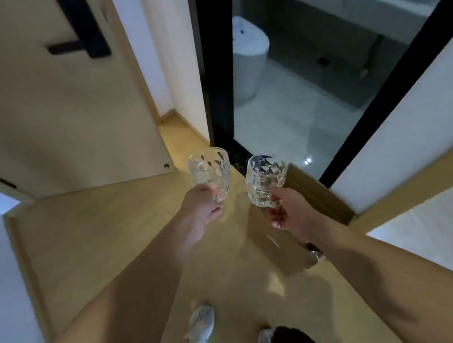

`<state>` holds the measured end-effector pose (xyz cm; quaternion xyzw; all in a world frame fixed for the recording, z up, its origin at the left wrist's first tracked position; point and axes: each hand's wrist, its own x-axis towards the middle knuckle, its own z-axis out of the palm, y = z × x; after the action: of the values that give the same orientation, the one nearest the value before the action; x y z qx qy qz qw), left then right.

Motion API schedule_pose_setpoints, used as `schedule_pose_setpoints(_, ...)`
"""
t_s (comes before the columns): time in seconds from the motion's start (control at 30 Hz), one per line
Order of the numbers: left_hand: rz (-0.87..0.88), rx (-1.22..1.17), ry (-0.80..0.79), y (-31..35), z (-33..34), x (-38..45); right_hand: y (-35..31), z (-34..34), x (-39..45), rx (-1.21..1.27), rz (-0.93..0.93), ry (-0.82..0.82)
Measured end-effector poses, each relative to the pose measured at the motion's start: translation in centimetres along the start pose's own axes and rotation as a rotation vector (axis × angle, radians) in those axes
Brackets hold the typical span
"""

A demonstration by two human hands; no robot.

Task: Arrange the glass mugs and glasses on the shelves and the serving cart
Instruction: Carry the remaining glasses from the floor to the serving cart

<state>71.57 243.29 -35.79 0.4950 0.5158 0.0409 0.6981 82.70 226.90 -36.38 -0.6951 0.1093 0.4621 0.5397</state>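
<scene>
left hand (205, 206): fingers curled round left glass mug (210, 172), upright, held out front
right hand (281, 210): grips right glass mug (265, 183), tilted toward the left one
gap: mugs near, not touching; keep them apart
shelves/cart: not in view; carry level

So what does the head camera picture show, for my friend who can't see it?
A person walks across a wooden floor, holding a patterned glass mug in each hand: the left hand grips one mug, the right hand the other mug. Ahead are a wooden door and a dark glass door.
</scene>
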Motion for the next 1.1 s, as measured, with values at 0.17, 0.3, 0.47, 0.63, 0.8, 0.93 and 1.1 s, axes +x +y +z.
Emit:
schedule_pose_setpoints(0.17,0.127,0.094,-0.133,5.4,1.6,-2.3,-3.9,-1.5,-3.9,0.109,-0.142,0.062)
schedule_pose_setpoints(0.3,0.205,0.21,-0.294,8.7,2.7,-4.0,-4.7,-2.1,-7.4,0.203,-0.235,0.142)
schedule_pose_setpoints(0.47,0.326,0.308,-0.423,10.9,4.4,-5.4,-4.7,-2.7,-10.8,0.311,-0.339,0.263)
schedule_pose_setpoints(0.63,0.377,0.417,-0.56,11.3,6.3,-7.4,-3.0,-3.7,-14.0,0.419,-0.38,0.403)
schedule_pose_setpoints(0.8,0.393,0.517,-0.71,10.6,9.3,-10.9,-0.2,-5.3,-18.3,0.519,-0.417,0.553)
schedule_pose_setpoints(0.93,0.42,0.585,-0.826,8.7,12.4,-14.9,2.9,-7.4,-22.3,0.6,-0.415,0.664)
schedule_pose_setpoints(1.1,0.418,0.619,-0.977,4.7,16.8,-21.2,7.9,-11.6,-27.7,0.704,-0.443,0.798)
